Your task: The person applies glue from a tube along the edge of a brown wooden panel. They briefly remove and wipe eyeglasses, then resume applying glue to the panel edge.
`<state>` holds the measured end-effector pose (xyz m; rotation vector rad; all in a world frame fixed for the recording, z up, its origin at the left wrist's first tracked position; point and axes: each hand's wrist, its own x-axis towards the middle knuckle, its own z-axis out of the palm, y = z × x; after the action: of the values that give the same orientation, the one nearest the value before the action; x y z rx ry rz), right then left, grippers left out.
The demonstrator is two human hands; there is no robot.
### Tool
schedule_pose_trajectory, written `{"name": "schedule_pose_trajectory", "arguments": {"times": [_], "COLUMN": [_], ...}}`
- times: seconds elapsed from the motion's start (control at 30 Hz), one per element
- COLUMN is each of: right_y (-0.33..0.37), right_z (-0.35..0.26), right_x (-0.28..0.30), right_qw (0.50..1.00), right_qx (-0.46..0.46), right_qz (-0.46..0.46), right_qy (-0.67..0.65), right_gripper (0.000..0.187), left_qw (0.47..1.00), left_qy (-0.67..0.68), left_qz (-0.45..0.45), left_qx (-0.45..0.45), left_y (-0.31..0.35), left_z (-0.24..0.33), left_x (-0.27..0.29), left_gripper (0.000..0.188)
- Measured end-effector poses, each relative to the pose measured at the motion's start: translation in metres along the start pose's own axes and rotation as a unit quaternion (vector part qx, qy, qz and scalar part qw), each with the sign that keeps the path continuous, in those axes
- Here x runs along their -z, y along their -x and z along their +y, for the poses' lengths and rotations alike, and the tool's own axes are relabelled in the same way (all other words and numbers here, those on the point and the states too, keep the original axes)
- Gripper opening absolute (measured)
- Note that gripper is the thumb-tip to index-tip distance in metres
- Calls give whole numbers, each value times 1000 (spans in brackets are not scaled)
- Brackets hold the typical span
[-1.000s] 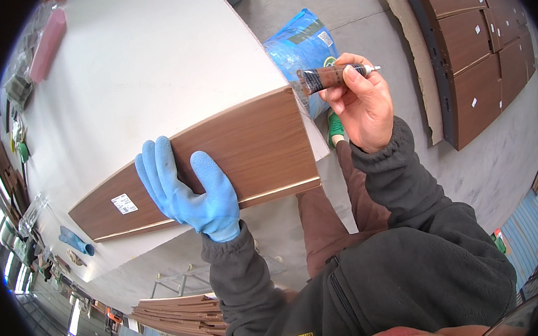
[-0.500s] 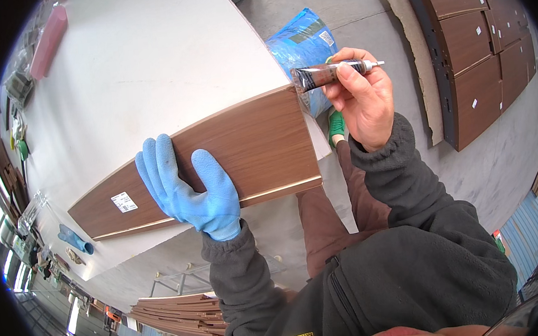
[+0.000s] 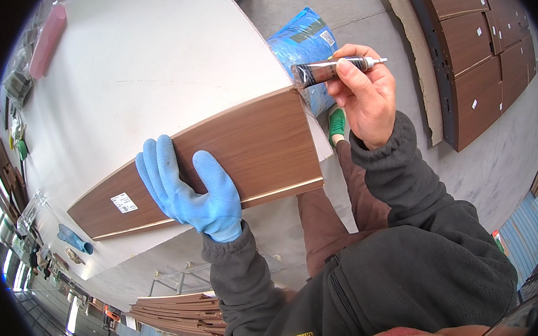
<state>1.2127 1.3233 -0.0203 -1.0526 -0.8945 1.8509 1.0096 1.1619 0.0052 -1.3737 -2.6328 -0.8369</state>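
the left hand [image 3: 185, 190], in a blue glove, lies flat with fingers spread open on a walnut-brown laminate panel [image 3: 242, 148], which rests along the near edge of the white surface [image 3: 147, 70], its right end at the near right corner. the bare right hand [image 3: 364, 97] has its fingers closed around a small dark tube [image 3: 331, 69] at that end. the panel looks stiff, light and slick-faced; best held by its long edges.

The left hand [image 3: 185, 190], in a blue glove, lies flat with fingers spread, palm down. The bare right hand [image 3: 365, 100] is raised, fingers curled in a closed grip.
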Motion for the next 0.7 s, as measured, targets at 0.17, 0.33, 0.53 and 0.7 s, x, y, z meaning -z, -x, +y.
{"name": "schedule_pose_trajectory", "arguments": {"times": [0.17,0.33,0.53,0.7], "right_y": [-3,-1,8,14], "right_z": [0,0,-1,0], "right_x": [3,6,8,8], "right_qw": [999,998,998,998], "right_qx": [35,59,59,55], "right_qz": [7,15,-17,-32], "right_qy": [2,3,5,19], "right_gripper": [25,24,26,29], "left_qw": [1000,1000,1000,1000], "left_qy": [1,6,10,1], "left_qz": [-2,-2,-1,-1], "left_qx": [2,3,-1,1], "left_y": [0,0,0,1], "left_z": [-1,-2,-3,-3], "left_x": [0,0,-1,-1], "left_gripper": [52,52,53,53]}}
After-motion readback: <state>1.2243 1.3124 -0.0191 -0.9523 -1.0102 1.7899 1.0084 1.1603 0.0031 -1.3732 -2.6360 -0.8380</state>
